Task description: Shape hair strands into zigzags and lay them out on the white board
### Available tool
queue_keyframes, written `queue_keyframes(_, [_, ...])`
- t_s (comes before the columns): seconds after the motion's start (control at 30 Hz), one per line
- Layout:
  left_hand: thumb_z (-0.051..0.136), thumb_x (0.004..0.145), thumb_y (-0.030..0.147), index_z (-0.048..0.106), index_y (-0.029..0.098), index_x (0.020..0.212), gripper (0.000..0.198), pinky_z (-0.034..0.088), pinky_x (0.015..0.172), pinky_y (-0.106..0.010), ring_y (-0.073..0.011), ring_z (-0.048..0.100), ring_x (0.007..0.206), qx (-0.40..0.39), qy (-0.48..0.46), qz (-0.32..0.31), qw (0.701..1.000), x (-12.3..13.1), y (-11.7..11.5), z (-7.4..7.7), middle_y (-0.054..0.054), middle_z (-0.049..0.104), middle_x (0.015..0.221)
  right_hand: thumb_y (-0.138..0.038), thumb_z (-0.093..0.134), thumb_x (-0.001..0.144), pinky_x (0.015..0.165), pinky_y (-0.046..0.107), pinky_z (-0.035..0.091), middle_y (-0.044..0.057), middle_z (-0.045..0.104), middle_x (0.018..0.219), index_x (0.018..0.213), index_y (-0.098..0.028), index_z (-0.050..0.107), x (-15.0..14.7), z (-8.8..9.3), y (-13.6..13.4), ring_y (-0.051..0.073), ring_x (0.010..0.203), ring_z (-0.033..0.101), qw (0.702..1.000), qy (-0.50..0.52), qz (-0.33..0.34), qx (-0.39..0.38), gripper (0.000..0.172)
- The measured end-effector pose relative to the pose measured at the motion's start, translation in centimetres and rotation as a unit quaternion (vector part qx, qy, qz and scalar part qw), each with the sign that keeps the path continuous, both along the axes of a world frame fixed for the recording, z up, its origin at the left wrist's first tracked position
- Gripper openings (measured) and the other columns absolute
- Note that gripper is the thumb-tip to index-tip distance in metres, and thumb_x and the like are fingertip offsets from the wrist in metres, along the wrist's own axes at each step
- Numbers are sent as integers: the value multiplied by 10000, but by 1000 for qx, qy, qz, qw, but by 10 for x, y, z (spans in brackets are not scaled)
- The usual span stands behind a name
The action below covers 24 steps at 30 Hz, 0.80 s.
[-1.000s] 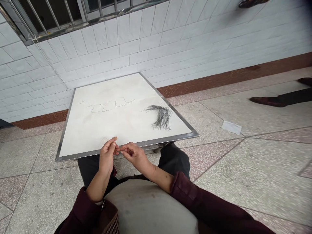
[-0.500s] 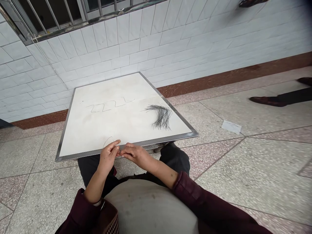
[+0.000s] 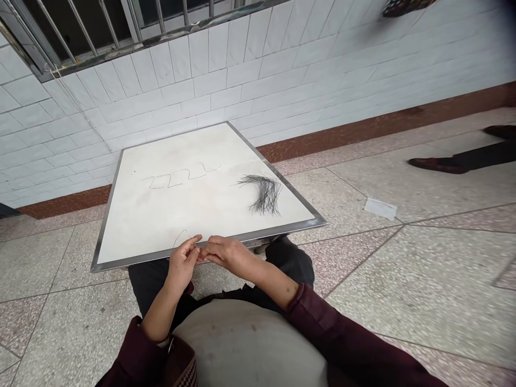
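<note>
My left hand (image 3: 183, 264) and my right hand (image 3: 228, 252) meet at the near edge of a white board (image 3: 193, 209) with a grey metal rim. Fingers of both are pinched closed on a thin dark wire (image 3: 180, 234), whose bent part rises above the left fingers; its other end is hidden in the hands. Farther back on the board lie several thin bent wires (image 3: 161, 181) in a zigzag row. To the right is a loose pile of dark wires (image 3: 266, 194).
Behind the board stands a white tiled wall (image 3: 226, 75) with a barred window (image 3: 100, 27). On the floor at right lies a white paper-like piece (image 3: 380, 208). Farther right is another person's shoe (image 3: 437, 165). My knees are under the board's near edge.
The view has shifted slightly. Both hands stay together in the same pinch, and the bent wire has turned or moved a little to the right with the left hand.
</note>
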<state>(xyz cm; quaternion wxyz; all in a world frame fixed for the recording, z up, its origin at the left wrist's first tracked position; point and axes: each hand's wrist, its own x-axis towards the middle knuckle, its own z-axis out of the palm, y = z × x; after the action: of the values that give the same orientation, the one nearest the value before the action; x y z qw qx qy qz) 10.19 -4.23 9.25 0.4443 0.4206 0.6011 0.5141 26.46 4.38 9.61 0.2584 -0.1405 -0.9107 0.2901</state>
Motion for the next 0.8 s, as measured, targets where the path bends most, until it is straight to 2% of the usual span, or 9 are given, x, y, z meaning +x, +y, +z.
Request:
queue_keyframes(0.33, [629, 829, 367, 656, 195, 1199, 410, 528, 674, -307, -158, 627, 639, -1, -6, -12, 1000, -1, 3, -16, -28, 663, 750, -248, 639, 877, 635, 232, 429, 24, 660, 821, 908, -213, 642, -3, -5, 7, 148, 714, 606, 1000, -2, -9, -13, 47])
queue_keyframes(0.57, [657, 811, 376, 649, 212, 1211, 432, 530, 702, -309, -164, 641, 685, 6, -32, -17, 999, 1, 2, -12, -19, 645, 767, -272, 640, 873, 630, 234, 429, 31, 652, 834, 915, -212, 632, -3, -3, 10, 146, 707, 594, 999, 10, -30, -28, 74])
queue_keyframes(0.67, [667, 804, 379, 655, 195, 1192, 430, 523, 677, -293, -150, 626, 663, -3, -37, -19, 999, 1, 1, -8, -13, 632, 743, -292, 627, 878, 634, 233, 443, 42, 636, 889, 969, -209, 613, 0, -1, 12, 140, 724, 589, 995, 46, -53, -72, 124])
queue_keyframes(0.8, [671, 806, 398, 631, 182, 1227, 474, 504, 669, -264, -129, 618, 659, -13, -64, -8, 998, 0, 0, -6, -13, 639, 746, -355, 635, 859, 591, 230, 434, 6, 588, 758, 868, -201, 611, 2, -2, 15, 123, 640, 540, 978, 90, -98, -161, 156])
